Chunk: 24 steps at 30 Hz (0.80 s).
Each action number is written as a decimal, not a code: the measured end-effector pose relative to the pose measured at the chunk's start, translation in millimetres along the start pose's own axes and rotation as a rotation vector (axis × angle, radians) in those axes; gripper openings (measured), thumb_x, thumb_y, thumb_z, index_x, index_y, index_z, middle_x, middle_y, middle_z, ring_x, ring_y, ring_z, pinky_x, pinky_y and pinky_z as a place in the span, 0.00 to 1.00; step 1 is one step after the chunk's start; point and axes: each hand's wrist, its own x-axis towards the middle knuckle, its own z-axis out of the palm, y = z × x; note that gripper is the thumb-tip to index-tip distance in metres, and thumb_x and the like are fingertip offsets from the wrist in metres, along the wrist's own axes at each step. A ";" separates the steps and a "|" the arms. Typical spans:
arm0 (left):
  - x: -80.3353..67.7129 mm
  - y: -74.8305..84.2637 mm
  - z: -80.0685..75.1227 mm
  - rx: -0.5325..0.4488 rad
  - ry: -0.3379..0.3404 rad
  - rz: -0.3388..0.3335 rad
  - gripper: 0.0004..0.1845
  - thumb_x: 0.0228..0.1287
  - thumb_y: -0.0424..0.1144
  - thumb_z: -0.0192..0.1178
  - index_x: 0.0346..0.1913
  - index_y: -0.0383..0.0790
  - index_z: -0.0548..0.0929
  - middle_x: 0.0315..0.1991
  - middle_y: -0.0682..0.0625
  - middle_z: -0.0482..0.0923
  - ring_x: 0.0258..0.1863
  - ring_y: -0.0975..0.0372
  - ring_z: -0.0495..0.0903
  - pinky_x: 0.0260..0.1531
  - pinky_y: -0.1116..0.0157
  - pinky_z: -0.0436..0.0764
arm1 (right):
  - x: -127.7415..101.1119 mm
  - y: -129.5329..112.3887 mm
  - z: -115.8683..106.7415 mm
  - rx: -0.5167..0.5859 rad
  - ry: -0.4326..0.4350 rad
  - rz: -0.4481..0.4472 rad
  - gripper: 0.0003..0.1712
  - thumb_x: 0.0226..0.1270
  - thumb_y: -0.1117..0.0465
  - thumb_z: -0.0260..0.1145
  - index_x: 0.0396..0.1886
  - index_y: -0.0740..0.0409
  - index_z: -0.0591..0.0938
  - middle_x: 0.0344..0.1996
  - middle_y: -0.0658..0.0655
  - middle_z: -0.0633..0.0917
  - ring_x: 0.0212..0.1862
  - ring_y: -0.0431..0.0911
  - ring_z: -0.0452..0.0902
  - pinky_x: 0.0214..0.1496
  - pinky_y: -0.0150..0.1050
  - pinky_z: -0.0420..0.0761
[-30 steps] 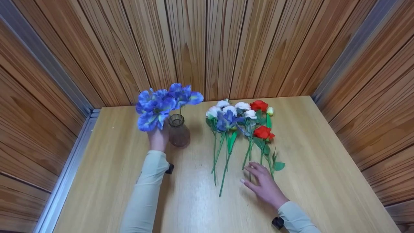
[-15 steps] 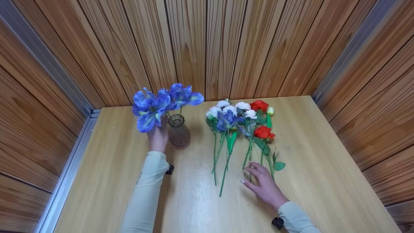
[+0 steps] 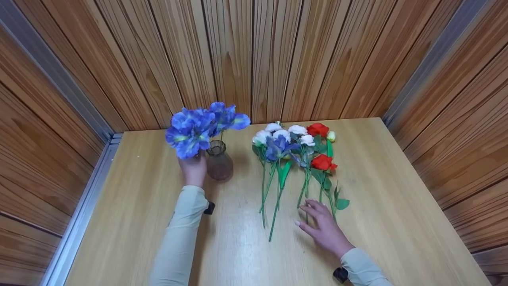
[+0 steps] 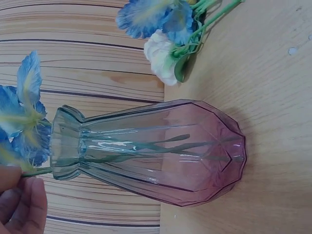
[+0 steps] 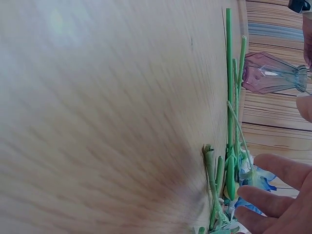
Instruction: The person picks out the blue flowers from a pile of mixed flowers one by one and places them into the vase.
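Two blue flowers [image 3: 198, 129] stand with stems in the vase [image 3: 219, 163] near the table's [image 3: 381, 206] back-left corner, stems upright. Left hand [image 3: 193, 170] pinches one stem at the vase mouth; only the left wrist view shows stems reaching its bottom. Since earlier, the held bloom sits closer over the vase. Right hand [image 3: 323, 226] rests flat, fingers spread, on loose flowers' [image 3: 293, 159] stems, unchanged.

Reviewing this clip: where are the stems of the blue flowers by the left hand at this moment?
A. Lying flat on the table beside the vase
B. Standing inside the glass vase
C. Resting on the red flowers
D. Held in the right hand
B: in the left wrist view the green stems run down inside the glass vase, with the blue flowers above its mouth and the left hand beside it.
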 end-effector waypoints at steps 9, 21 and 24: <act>3.9 -6.0 5.5 -0.050 0.047 0.049 0.16 0.48 0.15 0.55 0.44 0.23 0.72 0.38 0.40 0.75 0.43 0.53 0.73 0.50 0.62 0.72 | -0.5 0.9 1.8 0.009 -0.007 0.007 0.38 0.60 0.35 0.63 0.61 0.56 0.77 0.68 0.60 0.66 0.70 0.57 0.54 0.70 0.59 0.48; -4.3 -7.6 4.9 -0.010 0.012 0.031 0.09 0.49 0.17 0.51 0.36 0.23 0.74 0.32 0.40 0.73 0.38 0.51 0.71 0.44 0.58 0.73 | -1.8 0.9 3.8 -0.008 0.005 0.007 0.36 0.60 0.36 0.64 0.60 0.53 0.78 0.67 0.59 0.67 0.69 0.59 0.54 0.66 0.64 0.55; -6.4 -7.2 3.1 0.037 0.005 0.024 0.08 0.49 0.18 0.53 0.36 0.22 0.74 0.33 0.37 0.74 0.38 0.49 0.72 0.45 0.56 0.72 | -1.6 0.9 3.8 -0.010 -0.002 0.012 0.36 0.60 0.35 0.63 0.60 0.53 0.78 0.68 0.59 0.66 0.70 0.59 0.54 0.67 0.64 0.54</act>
